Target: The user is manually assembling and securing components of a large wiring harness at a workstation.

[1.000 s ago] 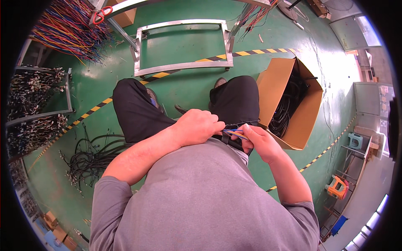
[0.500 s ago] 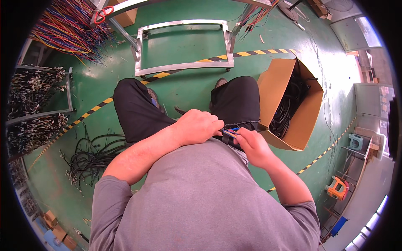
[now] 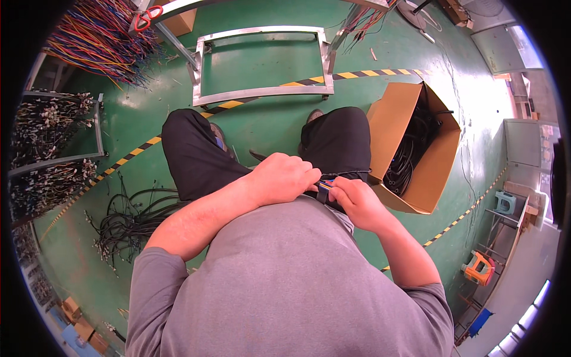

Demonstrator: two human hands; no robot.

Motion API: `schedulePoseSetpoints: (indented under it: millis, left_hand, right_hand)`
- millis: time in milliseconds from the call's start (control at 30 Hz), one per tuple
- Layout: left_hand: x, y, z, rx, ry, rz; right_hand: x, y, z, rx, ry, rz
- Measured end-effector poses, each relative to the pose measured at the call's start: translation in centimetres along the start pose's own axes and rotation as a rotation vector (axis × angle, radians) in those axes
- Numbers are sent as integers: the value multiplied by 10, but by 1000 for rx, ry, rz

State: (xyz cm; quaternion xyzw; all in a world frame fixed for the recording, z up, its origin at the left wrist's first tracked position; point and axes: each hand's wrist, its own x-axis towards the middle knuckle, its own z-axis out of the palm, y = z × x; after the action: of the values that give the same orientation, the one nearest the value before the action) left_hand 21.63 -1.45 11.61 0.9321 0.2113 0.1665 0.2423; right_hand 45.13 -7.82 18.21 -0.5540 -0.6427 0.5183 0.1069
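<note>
Resting over the lap, the left hand (image 3: 285, 178) is curled shut around a thin black cable (image 3: 348, 173). Just right of it, the right hand (image 3: 357, 201) pinches a small blue connector (image 3: 324, 187) between the fingertips, the two hands touching. Farther right stands an open cardboard box (image 3: 437, 172) of black cables.

Top: plain grey short-sleeved T-shirt (image 3: 285, 279), soft knit fabric, sleeves ending above the elbows.
Forearms: bare, no watch or bands showing.
Left hand (image 3: 284, 177): ungloved.
Right hand (image 3: 355, 201): ungloved.
Legs: black trousers (image 3: 196, 154), loose, creased at the knees.
</note>
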Motion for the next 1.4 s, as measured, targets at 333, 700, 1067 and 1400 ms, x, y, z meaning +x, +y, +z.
schedulePoseSetpoints:
  millis: [333,700,1067,1400]
  left_hand:
    - [-3,-4,0,-17,68,-31]
    - [1,-3,8,12,-26,15]
    - [-2,-5,5,-8,-16,-30]
    - [0,-6,16,7,-73,-6]
  right_hand:
    - [15,8,14,-116,109,-164]
    - [18,15,30,-100,134,-136]
    - [2,19,27,251,275,1]
    - [21,20,33,459,232,217]
